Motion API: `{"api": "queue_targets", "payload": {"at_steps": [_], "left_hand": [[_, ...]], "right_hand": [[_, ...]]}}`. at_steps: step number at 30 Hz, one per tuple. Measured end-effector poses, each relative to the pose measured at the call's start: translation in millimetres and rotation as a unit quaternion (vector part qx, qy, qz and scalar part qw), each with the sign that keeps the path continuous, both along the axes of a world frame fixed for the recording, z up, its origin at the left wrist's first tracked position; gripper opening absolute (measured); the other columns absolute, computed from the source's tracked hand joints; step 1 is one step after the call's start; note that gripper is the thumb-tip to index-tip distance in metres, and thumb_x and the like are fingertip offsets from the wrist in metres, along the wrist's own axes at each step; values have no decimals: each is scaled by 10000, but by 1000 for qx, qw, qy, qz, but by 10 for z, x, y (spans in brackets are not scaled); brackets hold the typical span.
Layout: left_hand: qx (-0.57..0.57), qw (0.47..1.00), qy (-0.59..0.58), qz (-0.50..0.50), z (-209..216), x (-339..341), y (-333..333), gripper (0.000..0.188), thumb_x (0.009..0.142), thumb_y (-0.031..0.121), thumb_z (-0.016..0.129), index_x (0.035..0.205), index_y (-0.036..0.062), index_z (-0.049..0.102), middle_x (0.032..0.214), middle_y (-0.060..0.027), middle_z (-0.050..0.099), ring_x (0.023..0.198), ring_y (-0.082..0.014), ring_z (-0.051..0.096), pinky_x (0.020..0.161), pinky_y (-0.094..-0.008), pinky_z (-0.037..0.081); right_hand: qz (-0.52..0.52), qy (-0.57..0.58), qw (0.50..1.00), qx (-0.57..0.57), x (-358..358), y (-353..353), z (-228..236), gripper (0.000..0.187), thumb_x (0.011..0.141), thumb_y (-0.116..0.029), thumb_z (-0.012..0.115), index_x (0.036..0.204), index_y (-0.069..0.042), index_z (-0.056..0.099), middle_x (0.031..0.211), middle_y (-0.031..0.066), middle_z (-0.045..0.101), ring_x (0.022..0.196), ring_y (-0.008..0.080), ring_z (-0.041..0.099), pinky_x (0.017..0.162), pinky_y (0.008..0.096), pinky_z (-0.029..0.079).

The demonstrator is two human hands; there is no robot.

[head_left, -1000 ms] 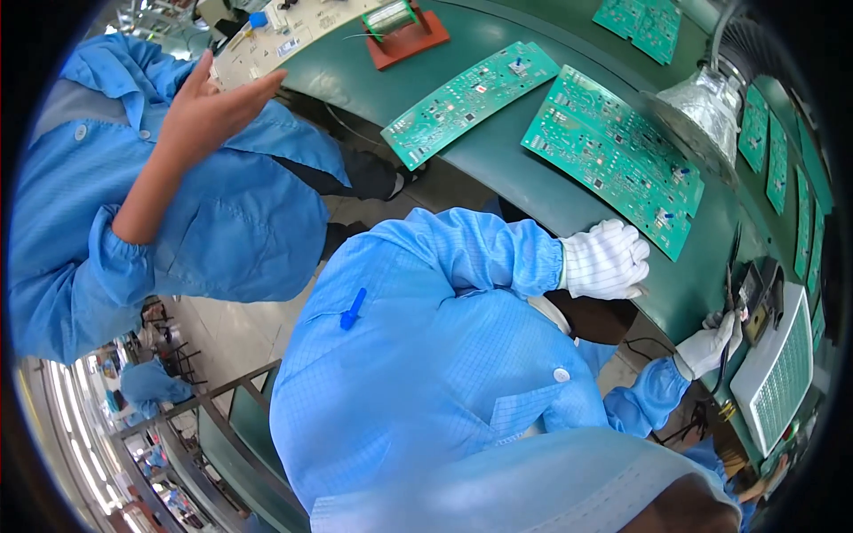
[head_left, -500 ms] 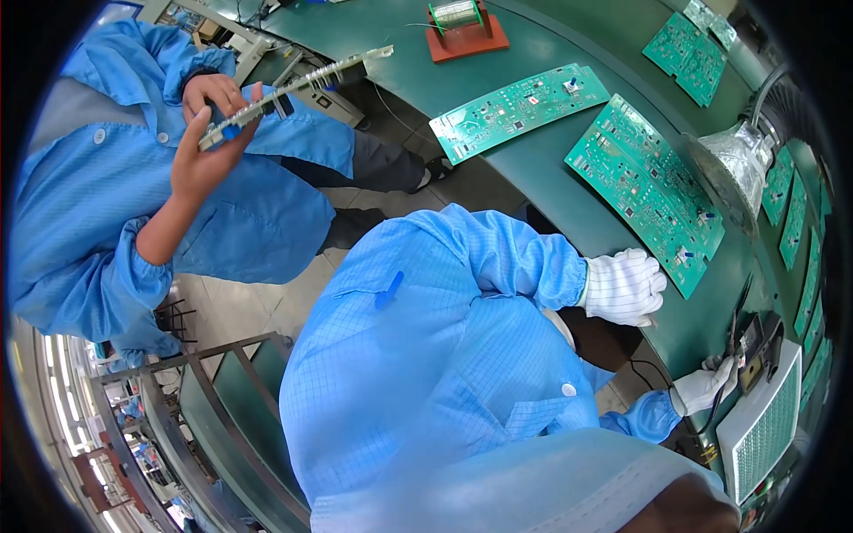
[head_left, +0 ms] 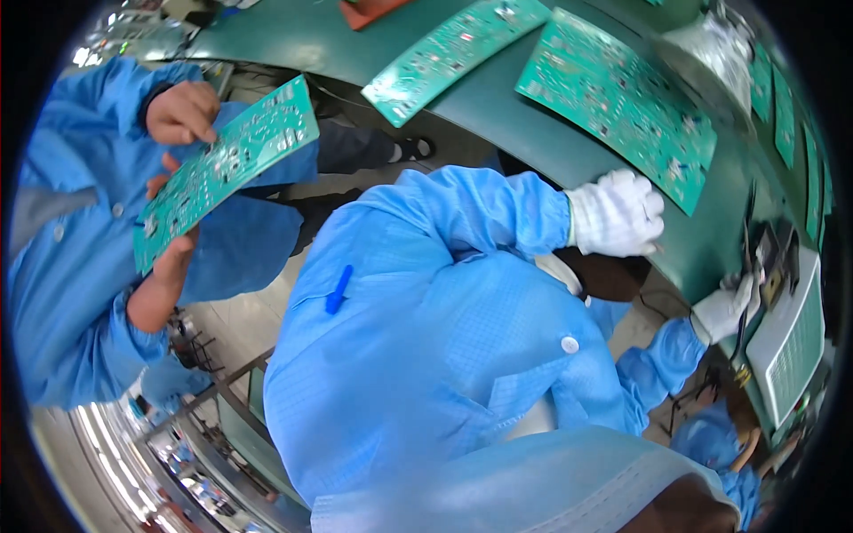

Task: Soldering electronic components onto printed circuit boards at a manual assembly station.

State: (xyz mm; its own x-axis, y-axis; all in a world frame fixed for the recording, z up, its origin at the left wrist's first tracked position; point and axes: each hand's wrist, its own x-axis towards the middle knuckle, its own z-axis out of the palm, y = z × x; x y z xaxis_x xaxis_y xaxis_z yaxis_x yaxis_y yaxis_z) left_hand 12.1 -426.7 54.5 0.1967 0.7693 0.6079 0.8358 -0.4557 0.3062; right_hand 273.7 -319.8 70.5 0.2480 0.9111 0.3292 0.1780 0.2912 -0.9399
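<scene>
My left hand (head_left: 617, 213), in a white striped glove, rests closed near the table's front edge, just beside a large green circuit board (head_left: 613, 102). Its fingers are curled, hiding whatever may be in them. Further right, my gloved right hand (head_left: 729, 309) is closed around a slim dark tool (head_left: 748, 244) that looks like a soldering iron. That hand is right beside a small dark stand (head_left: 777, 253). Another green circuit board (head_left: 453, 58), narrower, lies left of the large one and sticks out over the table edge.
At left, a person in a blue coat holds a green board (head_left: 235, 169). A silvery funnel (head_left: 711, 53) hangs over the table's far side. A white-framed panel (head_left: 791, 342) stands beyond my right hand. Several boards (head_left: 784, 115) line the right. A red base (head_left: 369, 11) sits at the top.
The view has shifted, so the table and boards appear higher. The co-worker's board has turned from edge-on to show its face. My hands keep about the same places by the board and stand.
</scene>
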Motion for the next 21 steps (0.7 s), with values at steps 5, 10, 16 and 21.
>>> {"api": "queue_targets", "payload": {"at_steps": [5,10,16,21], "left_hand": [[25,1000,15,-11,-13,14,-9,294,755,405,688,677,167,534,730,-9,478,680,-164,499,573,-314,385],[72,997,25,20,-77,59,-36,251,759,373,651,649,168,555,652,-2,478,642,-173,514,533,-322,394],[72,997,17,10,-86,101,14,232,756,349,643,637,163,571,643,1,523,630,-166,558,488,-321,417],[136,990,41,19,-174,51,26,264,750,311,613,587,162,467,599,3,450,571,-160,481,461,-335,351]], "right_hand": [[-30,0,999,-25,-74,-99,98,259,951,-158,575,1117,41,586,778,67,575,666,105,530,599,225,428],[-18,12,1000,-22,-87,-92,49,258,947,-153,577,1115,43,587,783,78,588,661,110,537,597,229,434],[-53,11,998,18,112,17,-93,229,914,-129,609,1051,54,627,762,98,608,637,126,552,576,233,439],[-15,72,997,3,61,63,-165,219,883,-133,643,1024,33,626,843,111,623,657,137,537,605,243,438]]}}
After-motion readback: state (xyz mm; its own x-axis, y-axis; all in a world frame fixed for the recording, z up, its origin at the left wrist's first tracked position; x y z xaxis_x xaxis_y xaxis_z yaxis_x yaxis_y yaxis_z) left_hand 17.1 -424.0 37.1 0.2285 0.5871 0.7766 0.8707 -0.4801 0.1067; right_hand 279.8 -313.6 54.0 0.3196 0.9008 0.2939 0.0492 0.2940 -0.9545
